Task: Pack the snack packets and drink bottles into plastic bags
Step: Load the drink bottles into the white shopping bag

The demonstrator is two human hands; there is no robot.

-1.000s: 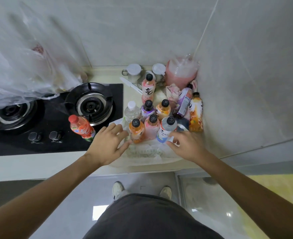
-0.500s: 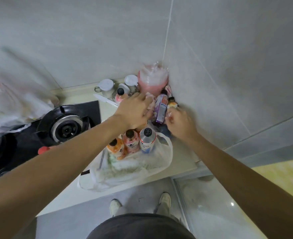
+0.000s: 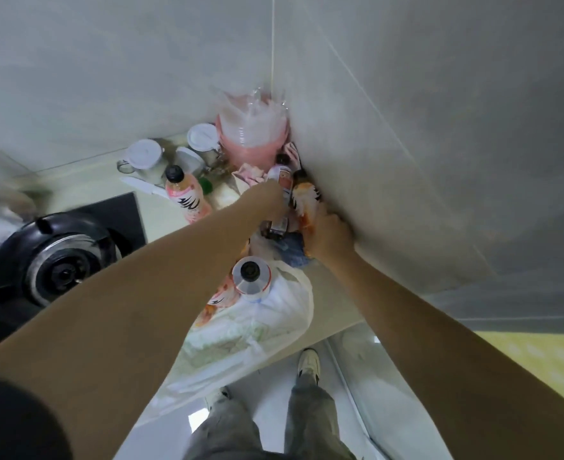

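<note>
A white plastic bag [image 3: 275, 315] lies open on the counter's front edge. In it stands a clear bottle with a black cap [image 3: 251, 277], and beside that are peach drink bottles [image 3: 222, 295], mostly hidden under my left forearm. My left hand [image 3: 267, 202] grips a purple-labelled bottle [image 3: 283, 176] in the back corner. Right beside it, my right hand [image 3: 328, 234] holds the lower part of an orange juice bottle [image 3: 303, 194] against the wall. A pink drink bottle [image 3: 187, 195] stands alone further left. A blue packet [image 3: 295, 250] lies below the hands.
A pink tub stuffed with plastic bags [image 3: 254, 141] fills the corner, with white-lidded mugs [image 3: 144, 157] and a white knife [image 3: 142, 186] to its left. The black gas hob burner [image 3: 58, 263] is at left. The tiled wall [image 3: 406, 161] closes the right side.
Both hands left the front of the bag and reached to the back corner, taking hold of the purple-labelled and orange bottles. The camera leaned forward and closer.
</note>
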